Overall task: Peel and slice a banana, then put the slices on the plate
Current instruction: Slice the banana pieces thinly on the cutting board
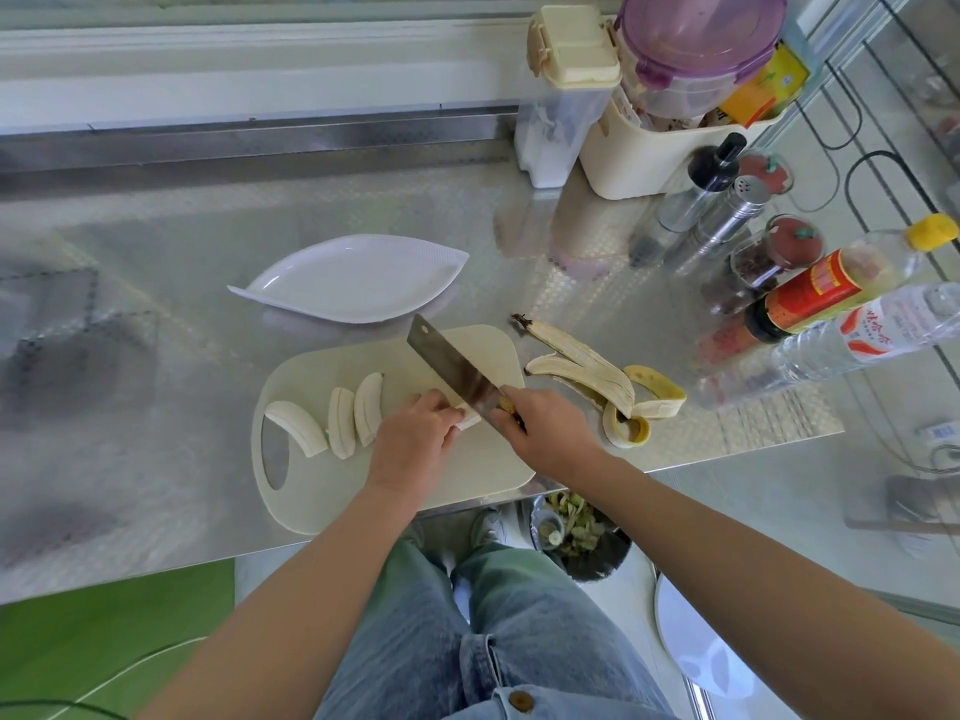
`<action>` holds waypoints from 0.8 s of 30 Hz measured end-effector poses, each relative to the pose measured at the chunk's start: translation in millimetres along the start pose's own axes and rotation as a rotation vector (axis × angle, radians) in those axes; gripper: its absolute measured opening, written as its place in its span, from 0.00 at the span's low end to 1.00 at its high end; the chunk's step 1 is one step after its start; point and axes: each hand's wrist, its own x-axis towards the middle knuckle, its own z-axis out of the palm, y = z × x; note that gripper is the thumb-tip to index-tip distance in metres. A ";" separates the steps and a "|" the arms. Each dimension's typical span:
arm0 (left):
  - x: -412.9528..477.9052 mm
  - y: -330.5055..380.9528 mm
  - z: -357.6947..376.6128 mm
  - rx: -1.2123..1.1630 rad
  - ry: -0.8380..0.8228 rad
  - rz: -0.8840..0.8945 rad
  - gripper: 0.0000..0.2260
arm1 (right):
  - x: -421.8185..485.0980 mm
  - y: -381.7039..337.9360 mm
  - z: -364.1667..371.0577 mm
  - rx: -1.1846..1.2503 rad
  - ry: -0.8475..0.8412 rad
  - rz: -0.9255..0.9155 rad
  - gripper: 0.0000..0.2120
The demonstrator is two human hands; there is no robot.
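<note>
Three long banana slices [340, 428] lie on the left half of the cutting board [311, 491]; the white plate [358, 278] sits just behind the board; mid-board, the left hand [415, 439] curls its fingers over the last banana piece [469, 419]; the cleaver [457, 376] blade is right against that piece; the right hand [545, 433] is wrapped round the handle at the board's right edge; the peel [597, 387] is just right of the board.

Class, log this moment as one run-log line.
stage: slicing | left hand: holds peeled banana piece | right hand: grips steel cleaver | cream plastic cutting board: three long banana slices | white leaf-shaped plate: no slices yet
</note>
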 end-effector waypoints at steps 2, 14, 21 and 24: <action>0.0 0.9 -0.5 0.004 0.000 0.001 0.07 | 1.1 -0.6 -3.3 -0.039 -0.025 -0.014 0.10; -0.8 0.5 0.0 -0.007 -0.003 -0.010 0.07 | 2.5 -0.3 4.3 -0.154 -0.084 -0.022 0.07; -1.3 -0.2 -0.1 -0.016 0.002 0.000 0.08 | 1.6 2.8 12.5 0.025 -0.016 0.095 0.09; -2.1 0.2 -1.3 -0.011 -0.002 0.001 0.09 | 0.8 0.6 4.0 0.041 0.001 0.060 0.09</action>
